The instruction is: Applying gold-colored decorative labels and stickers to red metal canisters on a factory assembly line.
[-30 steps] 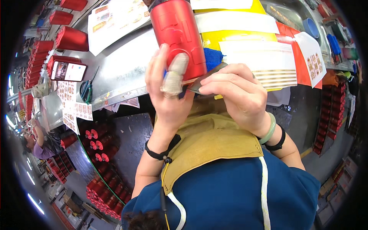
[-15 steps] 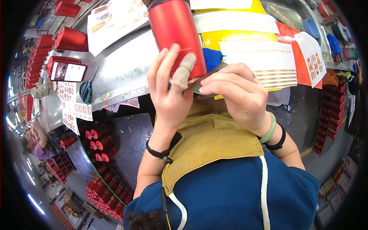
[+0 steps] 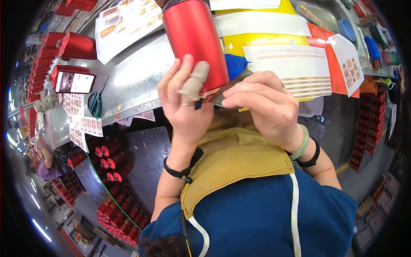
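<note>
My left hand (image 3: 185, 103) grips the lower end of a red metal bottle (image 3: 195, 40) that stands up in front of me, one finger wrapped in a grey cloth cot. My right hand (image 3: 263, 107) presses a thin dark flat scraper (image 3: 229, 88) against the bottle's bottom edge, where a pale strip shows. A blue cloth (image 3: 235, 64) lies just behind the bottle. I wear a tan apron (image 3: 239, 158) over a blue shirt.
The metal workbench (image 3: 132, 81) carries sticker sheets (image 3: 291, 68), a printed sheet (image 3: 124, 21), scissors (image 3: 96, 100), a phone (image 3: 72, 82) and several red bottles (image 3: 72, 45). More red bottles (image 3: 109, 160) stand on the floor at left. Another person (image 3: 45, 160) sits at far left.
My left hand's wrapped finger has slid along the bottle's lower edge, and the bottle has turned slightly in my grip. The right hand has stayed put.
</note>
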Tool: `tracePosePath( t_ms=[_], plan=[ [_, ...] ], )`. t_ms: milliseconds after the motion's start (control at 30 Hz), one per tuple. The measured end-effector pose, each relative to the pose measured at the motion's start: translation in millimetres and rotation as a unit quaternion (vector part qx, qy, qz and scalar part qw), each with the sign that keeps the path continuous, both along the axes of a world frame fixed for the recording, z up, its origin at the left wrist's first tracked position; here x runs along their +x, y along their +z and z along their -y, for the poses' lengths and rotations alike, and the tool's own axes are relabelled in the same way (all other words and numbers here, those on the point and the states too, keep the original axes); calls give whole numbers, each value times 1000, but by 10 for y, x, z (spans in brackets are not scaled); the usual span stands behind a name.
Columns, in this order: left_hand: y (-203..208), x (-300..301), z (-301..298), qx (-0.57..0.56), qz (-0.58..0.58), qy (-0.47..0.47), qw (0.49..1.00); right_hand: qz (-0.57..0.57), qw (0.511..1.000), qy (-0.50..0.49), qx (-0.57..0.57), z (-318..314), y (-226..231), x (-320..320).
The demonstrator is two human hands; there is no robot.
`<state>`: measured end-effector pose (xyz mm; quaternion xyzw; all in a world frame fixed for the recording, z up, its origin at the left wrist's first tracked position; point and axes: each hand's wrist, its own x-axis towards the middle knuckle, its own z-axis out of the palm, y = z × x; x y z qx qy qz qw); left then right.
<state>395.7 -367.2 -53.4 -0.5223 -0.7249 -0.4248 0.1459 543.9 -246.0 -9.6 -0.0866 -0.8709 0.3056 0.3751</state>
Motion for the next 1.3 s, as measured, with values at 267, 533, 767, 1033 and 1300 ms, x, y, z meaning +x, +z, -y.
tracePosePath(
  t_ms=[267, 533, 767, 1033, 1300],
  plan=[
    [10, 15, 62, 25, 50, 21, 998, 7, 1000, -6, 3, -19, -25, 25],
    [-121, -36, 103, 28, 67, 4, 997, 8, 1000, 2, -11, -25, -8, 20],
    [23, 66, -14, 36, -15, 11, 999, 0, 1000, 6, 3, -11, -4, 3],
    [-213, -54, 151, 49, 141, 9, 989, 5, 1000, 6, -3, -29, -3, 21],
    [-21, -44, 47, -4, 6, 6, 1000, -1, 1000, 4, 3, -37, -13, 11]
  ],
)
